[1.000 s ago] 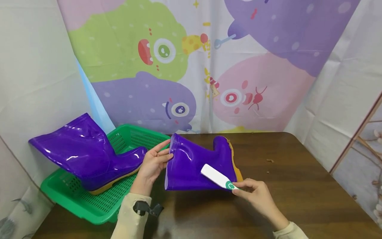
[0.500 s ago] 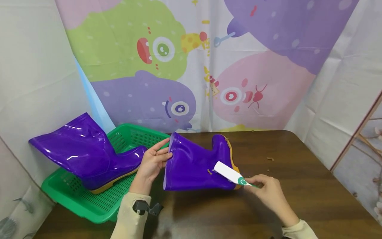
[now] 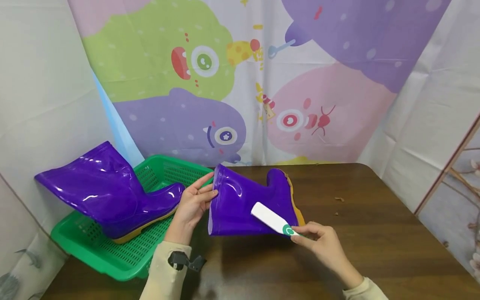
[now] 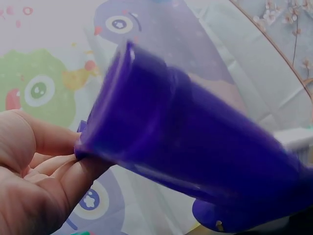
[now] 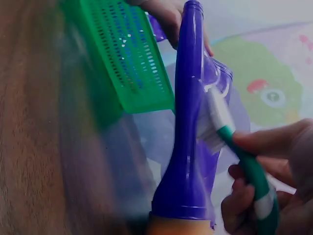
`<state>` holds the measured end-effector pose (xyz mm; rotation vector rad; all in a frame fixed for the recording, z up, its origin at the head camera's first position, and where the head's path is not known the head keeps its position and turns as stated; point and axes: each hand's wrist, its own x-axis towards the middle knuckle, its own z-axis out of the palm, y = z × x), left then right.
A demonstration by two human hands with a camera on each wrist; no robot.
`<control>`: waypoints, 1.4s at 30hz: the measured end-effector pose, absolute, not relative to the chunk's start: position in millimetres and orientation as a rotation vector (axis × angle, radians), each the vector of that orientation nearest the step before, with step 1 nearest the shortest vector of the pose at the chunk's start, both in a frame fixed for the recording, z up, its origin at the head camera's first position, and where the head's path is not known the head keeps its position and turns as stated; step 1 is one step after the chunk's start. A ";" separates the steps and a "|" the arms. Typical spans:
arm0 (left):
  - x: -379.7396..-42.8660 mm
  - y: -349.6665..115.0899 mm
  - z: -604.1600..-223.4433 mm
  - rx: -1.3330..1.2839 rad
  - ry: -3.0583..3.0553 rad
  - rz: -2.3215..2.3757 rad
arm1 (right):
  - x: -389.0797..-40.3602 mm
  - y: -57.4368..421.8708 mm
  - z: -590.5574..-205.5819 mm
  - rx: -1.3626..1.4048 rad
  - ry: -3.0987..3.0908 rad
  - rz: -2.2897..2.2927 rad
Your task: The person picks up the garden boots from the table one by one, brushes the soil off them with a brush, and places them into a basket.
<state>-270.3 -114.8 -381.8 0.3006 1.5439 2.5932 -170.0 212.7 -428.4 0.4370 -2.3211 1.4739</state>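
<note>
A purple rain boot (image 3: 236, 200) with a yellow sole lies on its side in the air above the table, toe to the back and sole to the right. My left hand (image 3: 192, 206) pinches the rim of its shaft between thumb and fingers; the left wrist view shows this grip on the boot (image 4: 195, 137) up close. In my right hand (image 3: 324, 246) is a white-headed brush (image 3: 269, 218). Its green handle (image 5: 249, 171) runs through the curled fingers, and the white bristles rest against the boot's shaft. A small brown bit (image 4: 219, 225) clings to the boot.
On the left, a second purple boot (image 3: 112, 191) stands in a green slotted basket (image 3: 97, 264), its shaft leaning over the side. Small brown bits (image 3: 339, 199) lie on the brown wooden table (image 3: 375, 233). A cartoon-printed cloth (image 3: 255, 146) hangs behind.
My right hand swept the brush right towards the sole, then back left along the shaft. A brown bit seen on the shaft half a second ago is out of sight. My left hand hardly moved.
</note>
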 end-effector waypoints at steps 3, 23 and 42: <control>-268.8 -116.2 -379.9 0.328 1.548 2.583 | -170.9 212.6 -432.4 0.430 -2.359 1.322; -269.4 -119.2 -381.9 0.311 1.560 2.570 | -166.4 253.8 -410.9 0.230 -2.422 0.931; -272.5 -120.2 -384.4 0.316 1.566 2.568 | -172.5 219.3 -434.1 0.318 -2.305 1.261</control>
